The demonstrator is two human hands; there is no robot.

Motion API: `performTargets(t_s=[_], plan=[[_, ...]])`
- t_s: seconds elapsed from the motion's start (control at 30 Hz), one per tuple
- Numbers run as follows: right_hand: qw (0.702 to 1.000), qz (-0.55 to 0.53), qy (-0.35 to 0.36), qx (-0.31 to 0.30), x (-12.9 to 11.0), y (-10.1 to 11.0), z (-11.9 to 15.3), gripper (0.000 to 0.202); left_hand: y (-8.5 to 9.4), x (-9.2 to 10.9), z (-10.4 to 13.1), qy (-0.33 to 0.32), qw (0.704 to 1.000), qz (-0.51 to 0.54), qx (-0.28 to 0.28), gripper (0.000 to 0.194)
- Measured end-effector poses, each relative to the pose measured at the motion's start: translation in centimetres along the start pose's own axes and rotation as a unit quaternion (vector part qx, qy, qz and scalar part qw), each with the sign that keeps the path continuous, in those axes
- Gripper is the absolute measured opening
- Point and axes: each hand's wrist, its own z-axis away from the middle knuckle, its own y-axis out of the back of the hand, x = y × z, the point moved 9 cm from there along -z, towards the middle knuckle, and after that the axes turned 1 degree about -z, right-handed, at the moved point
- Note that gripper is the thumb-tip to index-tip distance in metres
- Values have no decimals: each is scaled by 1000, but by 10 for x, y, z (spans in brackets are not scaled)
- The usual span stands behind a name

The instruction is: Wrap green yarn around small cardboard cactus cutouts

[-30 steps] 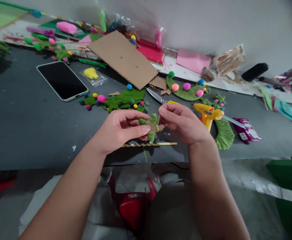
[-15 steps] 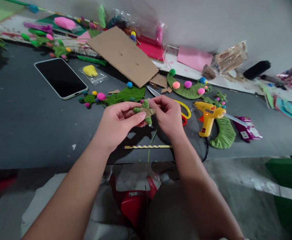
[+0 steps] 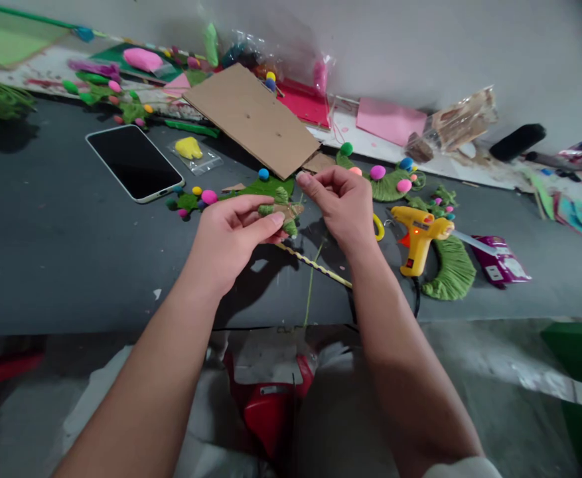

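Head view: a long dark-grey table carries a flat brown cardboard sheet beyond the hands. The bare left hand is closed in a pinch; the bare right hand, just beside it, has thumb and forefinger drawn together. A small star of yarn-wrapped brown cardboard sits between the left thumb and fingers, its arms jutting past their tips toward the right hand. The right fingertips seem to pinch a thin green yarn strand, faint there.
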Motion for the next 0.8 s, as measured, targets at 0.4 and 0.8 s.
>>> performTargets(t_s=[0.4, 0.8], plan=[[972, 10, 25, -232, -33, -19, -2, 34, 25, 7, -2, -11, 999, -7, 52, 28], [963, 55, 34, -261, -13, -18, 3, 21, 15, 2, 1, 24, 1000, 10, -5, 25]])
